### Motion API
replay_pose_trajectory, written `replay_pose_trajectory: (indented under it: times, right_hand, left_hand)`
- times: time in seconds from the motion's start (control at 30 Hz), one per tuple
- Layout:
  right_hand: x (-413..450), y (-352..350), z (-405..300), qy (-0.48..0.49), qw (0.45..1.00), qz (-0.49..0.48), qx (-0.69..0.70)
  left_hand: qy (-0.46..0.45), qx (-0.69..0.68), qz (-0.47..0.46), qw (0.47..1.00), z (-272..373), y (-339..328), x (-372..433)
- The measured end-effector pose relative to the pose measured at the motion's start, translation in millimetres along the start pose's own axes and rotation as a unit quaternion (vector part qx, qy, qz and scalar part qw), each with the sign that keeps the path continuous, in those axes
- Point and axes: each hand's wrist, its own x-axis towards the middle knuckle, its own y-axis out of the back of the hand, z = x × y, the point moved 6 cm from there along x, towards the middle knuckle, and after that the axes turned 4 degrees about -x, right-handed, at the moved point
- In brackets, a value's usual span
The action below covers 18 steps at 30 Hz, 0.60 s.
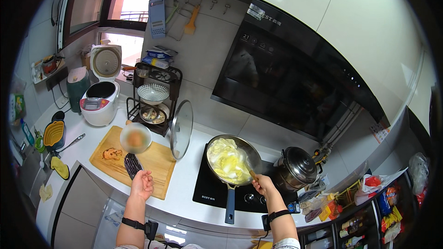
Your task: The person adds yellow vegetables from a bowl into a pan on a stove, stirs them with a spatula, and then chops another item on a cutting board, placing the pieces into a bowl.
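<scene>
On the black hob point(204, 193) stands a frying pan point(256, 157) with a blue handle, heaped with pale green and yellow cabbage leaves point(228, 160). My right hand point(263, 184) grips a wooden-handled utensil point(252, 174), whose far end is hidden among the leaves. My left hand point(142, 184), fingers curled, is over the near edge of the wooden cutting board point(162, 166), close to a dark striped object point(133, 165); whether it holds this is unclear. On the board are reddish food pieces point(111, 154) and a bowl point(136, 138) with blurred orange contents.
A glass lid point(181, 129) stands upright between board and hob. Right of the pan is a lidded steel pot point(299, 167). A rice cooker point(100, 105) with its lid raised and a dark rack point(174, 79) with bowls stand behind the board. The range hood point(290, 76) overhangs the hob.
</scene>
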Motion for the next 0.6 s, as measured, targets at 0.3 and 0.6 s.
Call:
replay_pose_trajectory:
  times: [0.3, 0.6]
  right_hand:
    - [-113.4, -20.2, -10.9, 0.348, 0.752, 0.165, -0.535]
    - [-194.5, -33.1, 9.2, 0.395, 0.633, 0.207, -0.633]
  left_hand:
    - [0.039, 0.03, -0.018, 0.999, -28.6, -21.4, 20.0]
    - [0.097, 0.038, -0.061, 0.993, -60.0, -48.1, 30.3]
